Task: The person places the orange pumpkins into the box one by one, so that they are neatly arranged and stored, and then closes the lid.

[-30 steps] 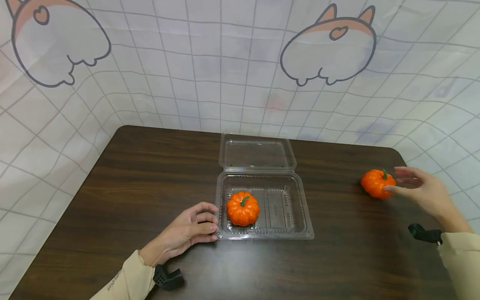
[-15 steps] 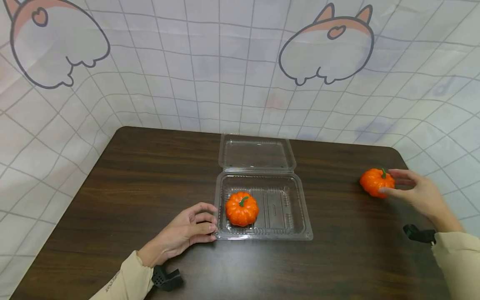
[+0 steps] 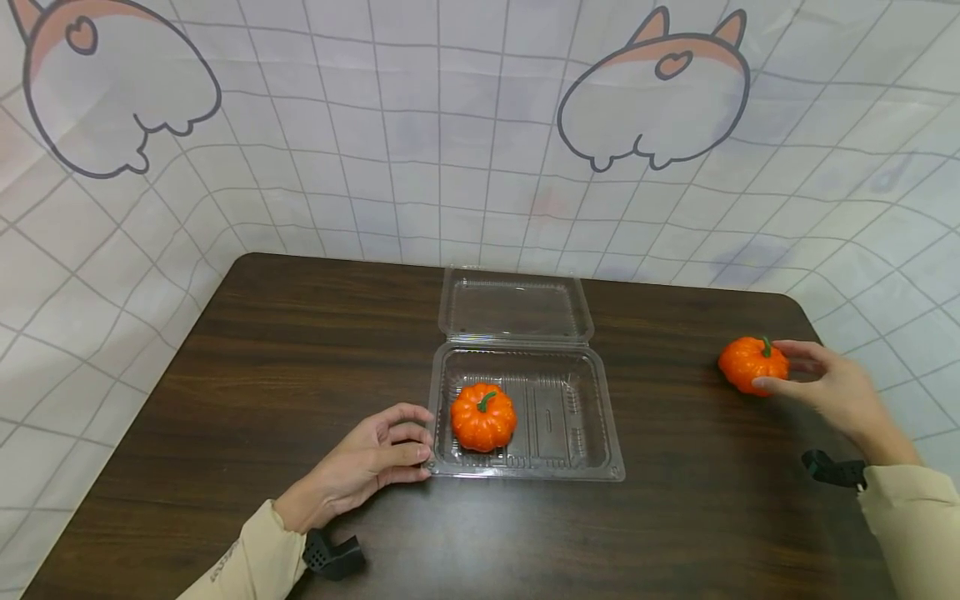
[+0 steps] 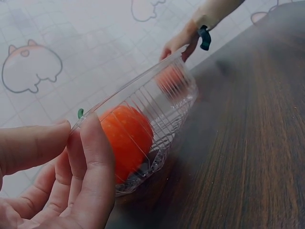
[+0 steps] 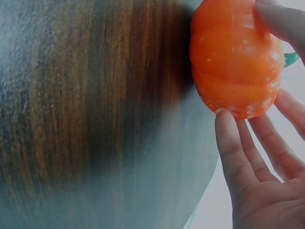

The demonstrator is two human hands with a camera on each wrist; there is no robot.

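A clear plastic clamshell container lies with its lid folded back on the table. Inside its left half sits a small orange pumpkin with a green stem. My left hand pinches the container's left rim between thumb and fingers, as the left wrist view shows up close. At the far right, my right hand holds a second orange pumpkin from its right side. In the right wrist view, the thumb lies on one side of this pumpkin and a fingertip touches the other.
The dark wooden table has rounded far corners. Behind it and along both sides hangs a white gridded cloth with cartoon animal drawings. Black wrist devices are on both arms.
My right hand has moved slightly left, and its thumb and fingers have come round the right-hand pumpkin. The left hand keeps its place on the container's rim.
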